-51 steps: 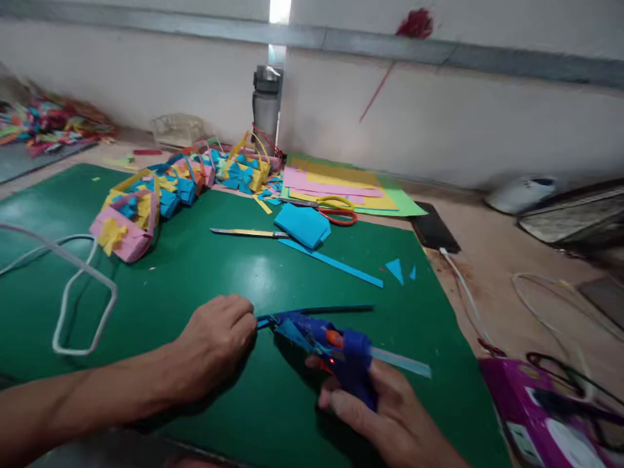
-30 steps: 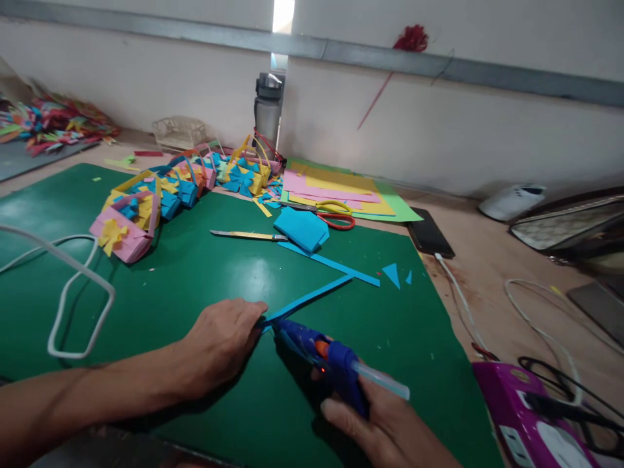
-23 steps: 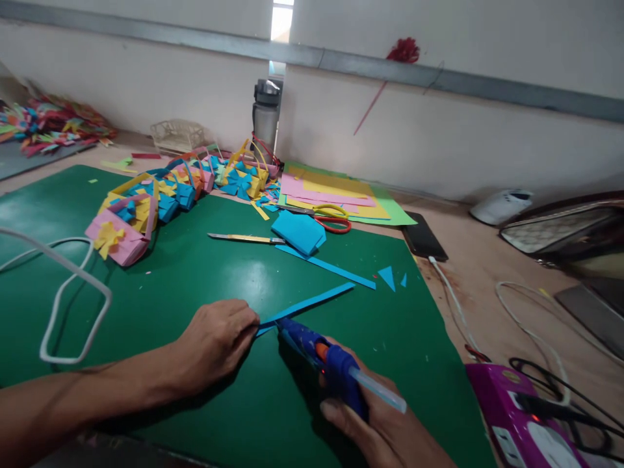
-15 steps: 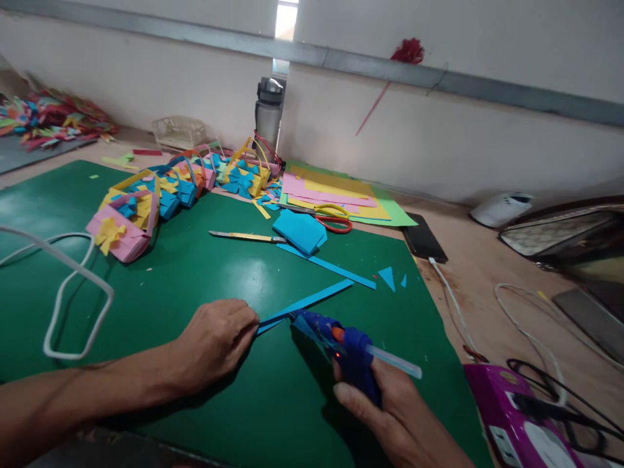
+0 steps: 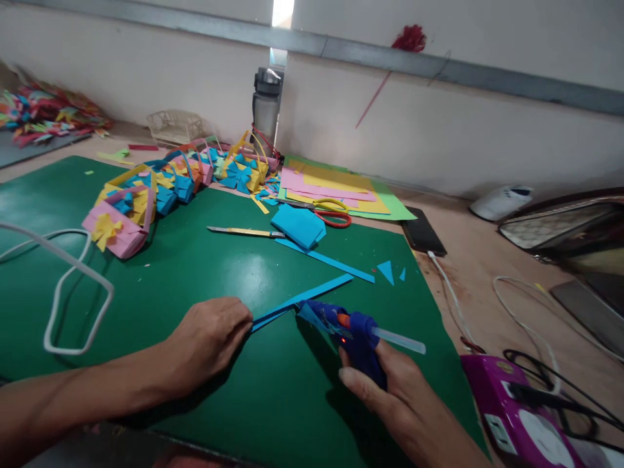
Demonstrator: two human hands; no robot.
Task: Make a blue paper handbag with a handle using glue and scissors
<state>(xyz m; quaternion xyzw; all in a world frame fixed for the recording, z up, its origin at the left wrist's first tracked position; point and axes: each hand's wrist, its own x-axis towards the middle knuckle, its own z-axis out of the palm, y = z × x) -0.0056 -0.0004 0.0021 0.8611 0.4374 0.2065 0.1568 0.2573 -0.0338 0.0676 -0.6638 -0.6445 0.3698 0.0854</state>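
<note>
Pinched in the fingers of my left hand (image 5: pixel 214 335) is the near end of a narrow blue paper strip (image 5: pixel 319 288), which slants away to the right over the green mat (image 5: pixel 205 403). The strip looks folded or doubled near my fingers. My right hand (image 5: pixel 390 390) is wrapped round the handle of a blue hot glue gun (image 5: pixel 358 338). Its nozzle meets the strip partway along, and a small red light glows on its side. A clear glue stick (image 5: pixel 402 341) sticks out of the back. Beyond lies a second blue strip (image 5: pixel 336 261), beside a folded blue paper piece (image 5: pixel 299 225).
A cutter knife (image 5: pixel 241 231) and scissors (image 5: pixel 334 211) lie behind the strips. Small paper baskets (image 5: pixel 121 224) line the back left. Paper sheets (image 5: pixel 341 188), a bottle (image 5: pixel 266 107) and a phone (image 5: pixel 423 231) stand or lie farther back. A white cable (image 5: pixel 104 279) loops at left; a purple power strip (image 5: pixel 517 409) sits right.
The glue gun's nozzle has moved slightly right and up along the blue strip. My left hand keeps its pinch on the strip's end. The view has shifted a little.
</note>
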